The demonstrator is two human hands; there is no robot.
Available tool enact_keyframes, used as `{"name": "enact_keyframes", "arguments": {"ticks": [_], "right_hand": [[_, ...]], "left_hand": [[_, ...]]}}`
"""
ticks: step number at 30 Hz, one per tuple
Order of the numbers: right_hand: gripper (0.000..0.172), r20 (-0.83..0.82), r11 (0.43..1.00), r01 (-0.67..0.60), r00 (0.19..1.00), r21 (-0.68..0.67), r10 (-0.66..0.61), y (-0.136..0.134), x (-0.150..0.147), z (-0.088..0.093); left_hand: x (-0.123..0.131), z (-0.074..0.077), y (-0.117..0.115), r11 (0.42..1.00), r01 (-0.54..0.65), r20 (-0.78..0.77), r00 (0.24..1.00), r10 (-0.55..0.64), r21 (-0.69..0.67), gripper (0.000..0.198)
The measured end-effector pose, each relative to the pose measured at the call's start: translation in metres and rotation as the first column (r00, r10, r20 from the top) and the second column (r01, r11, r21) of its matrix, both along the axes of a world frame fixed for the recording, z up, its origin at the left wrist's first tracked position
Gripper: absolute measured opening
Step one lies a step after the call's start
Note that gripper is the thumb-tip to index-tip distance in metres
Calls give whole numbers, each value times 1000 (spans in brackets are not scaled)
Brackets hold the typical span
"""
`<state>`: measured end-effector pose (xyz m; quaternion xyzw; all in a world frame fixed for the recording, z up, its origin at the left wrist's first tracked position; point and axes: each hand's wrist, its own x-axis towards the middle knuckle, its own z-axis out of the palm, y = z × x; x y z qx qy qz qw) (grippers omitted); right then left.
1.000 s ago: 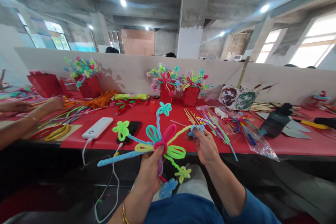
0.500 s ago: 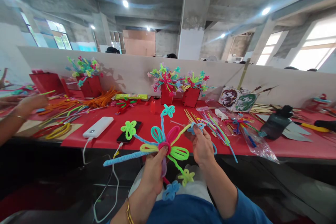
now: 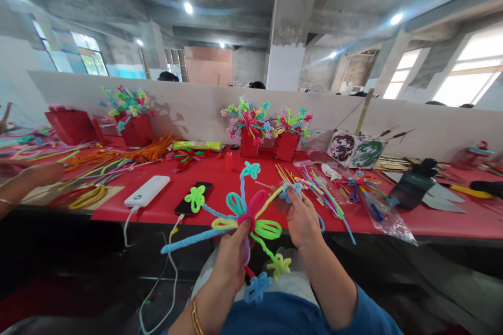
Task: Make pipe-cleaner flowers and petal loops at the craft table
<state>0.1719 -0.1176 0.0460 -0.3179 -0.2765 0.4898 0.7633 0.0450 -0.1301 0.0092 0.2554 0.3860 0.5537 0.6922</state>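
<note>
My left hand grips a pipe-cleaner flower near its pink centre, the thumb pressed on the middle. Looped petals in teal, pink, green, yellow and purple fan out from that centre. Twisted stems reach outward, tipped with small teal, green, yellow-green and blue blossoms, and a thick blue stem points left. At the end of a yellow stem, my right hand pinches a small light-blue blossom. Both hands are closed, held above my lap at the table's front edge.
On the red-covered table lie a white power bank and a dark phone. Red boxes of pipe-cleaner flowers stand behind. Loose pipe cleaners and a dark bottle are at right. Another person's hand is at left.
The flower's blue stem and left blossoms have shifted slightly right and down. Both my hands keep their holds. The other person's hand at left has moved lower and further left.
</note>
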Motion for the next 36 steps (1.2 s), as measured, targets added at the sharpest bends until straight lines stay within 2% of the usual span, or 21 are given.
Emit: {"name": "enact_keyframes", "arguments": {"ticks": [5,10,13,16,18,20,24,28,30,36], "right_hand": [[39,115,999,-45,992,-19,47,-4,10,-5],[41,99,999,1,995,-33,2,-9,9,-20],[38,199,988,-123,970,-89,139,-15,0,-29],[31,456,953,-284,838,-104,300,-20,-9,-29],[26,625,934,-337,707,-115,332,-21,-12,-25],[24,702,931,-350,636,-108,321,-20,-12,-20],[21,651,933,-344,685,-107,328,-17,-10,-17],[23,523,981,-171,831,-86,191,-13,-3,-16],[23,454,990,-124,880,-66,141,-11,0,-15],[17,396,995,-101,913,-18,100,-6,-3,-9]], "left_hand": [[-11,1,14,997,-31,61,997,36,-76,24],[-18,7,23,994,-72,152,985,83,-80,12],[-19,12,22,993,-88,176,979,100,-73,10],[-18,14,20,998,-43,187,981,49,-38,14],[-16,13,17,1000,-9,205,979,10,-4,17],[-15,11,16,1000,-5,221,975,3,5,18],[-15,5,13,998,19,209,978,-6,-57,19],[-15,2,11,998,43,201,979,-33,-47,22],[-13,2,10,998,31,170,985,-23,-50,22],[-10,-4,3,983,181,75,981,-178,-24,22]]}}
